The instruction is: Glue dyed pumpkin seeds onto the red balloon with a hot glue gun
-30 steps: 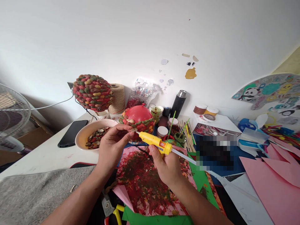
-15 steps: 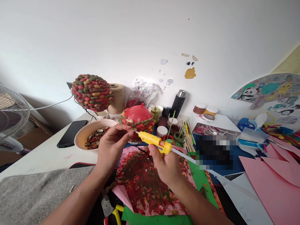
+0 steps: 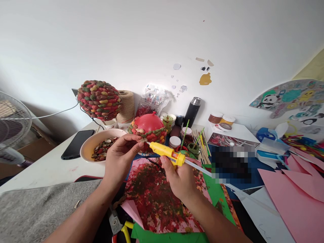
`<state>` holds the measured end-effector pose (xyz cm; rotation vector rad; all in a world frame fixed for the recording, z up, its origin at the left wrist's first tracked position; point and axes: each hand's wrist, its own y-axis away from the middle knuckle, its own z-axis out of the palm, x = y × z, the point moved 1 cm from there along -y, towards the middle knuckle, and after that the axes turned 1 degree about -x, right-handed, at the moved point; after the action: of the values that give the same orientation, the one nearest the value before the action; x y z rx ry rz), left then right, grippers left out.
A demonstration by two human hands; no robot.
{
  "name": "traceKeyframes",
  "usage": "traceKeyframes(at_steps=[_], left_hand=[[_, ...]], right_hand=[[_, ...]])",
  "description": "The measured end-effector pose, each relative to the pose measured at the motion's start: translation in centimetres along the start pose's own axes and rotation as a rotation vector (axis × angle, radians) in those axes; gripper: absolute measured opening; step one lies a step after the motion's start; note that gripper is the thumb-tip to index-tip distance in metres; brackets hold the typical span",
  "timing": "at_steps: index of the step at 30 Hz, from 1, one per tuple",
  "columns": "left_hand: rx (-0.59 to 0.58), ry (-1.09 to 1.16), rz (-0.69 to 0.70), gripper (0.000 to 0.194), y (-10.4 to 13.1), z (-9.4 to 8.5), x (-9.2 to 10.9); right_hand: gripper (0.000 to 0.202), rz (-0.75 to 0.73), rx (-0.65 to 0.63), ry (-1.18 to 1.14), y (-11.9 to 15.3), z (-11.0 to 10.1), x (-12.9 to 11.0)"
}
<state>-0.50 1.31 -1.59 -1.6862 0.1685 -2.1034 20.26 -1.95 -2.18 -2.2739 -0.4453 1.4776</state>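
My right hand (image 3: 178,177) is wrapped round a yellow hot glue gun (image 3: 165,153), with a long clear glue stick (image 3: 198,167) sticking out of its back. My left hand (image 3: 121,155) pinches a small pale peanut shell half (image 3: 143,140) between thumb and fingers, and the gun's nozzle is at it. Just behind stands a red balloon (image 3: 148,123), its lower part covered with painted peanut shells (image 3: 157,135). Left of my left hand, a bowl (image 3: 87,140) holds loose painted shell halves (image 3: 102,150). Paint-smeared paper (image 3: 164,199) lies beneath my hands.
A finished-looking shell-covered ball (image 3: 99,100) stands at the back left by a twine spool (image 3: 126,106). Paint jars (image 3: 174,142), a black flask (image 3: 192,111) and wooden sticks (image 3: 202,148) are behind. Pliers (image 3: 116,222) lie in front, a phone (image 3: 77,144) left, pink paper (image 3: 293,202) right.
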Motion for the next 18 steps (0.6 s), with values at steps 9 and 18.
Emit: traceKeyframes(at_steps=[9, 18], left_hand=[[0.028, -0.037, 0.005, 0.034, -0.07, -0.07, -0.22], [0.022, -0.020, -0.001, 0.032, 0.06, -0.22, -0.05]], right_hand=[[0.064, 0.015, -0.004, 0.006, -0.03, -0.10, 0.08], [0.064, 0.030, -0.016, -0.005, -0.11, -0.23, 0.07]])
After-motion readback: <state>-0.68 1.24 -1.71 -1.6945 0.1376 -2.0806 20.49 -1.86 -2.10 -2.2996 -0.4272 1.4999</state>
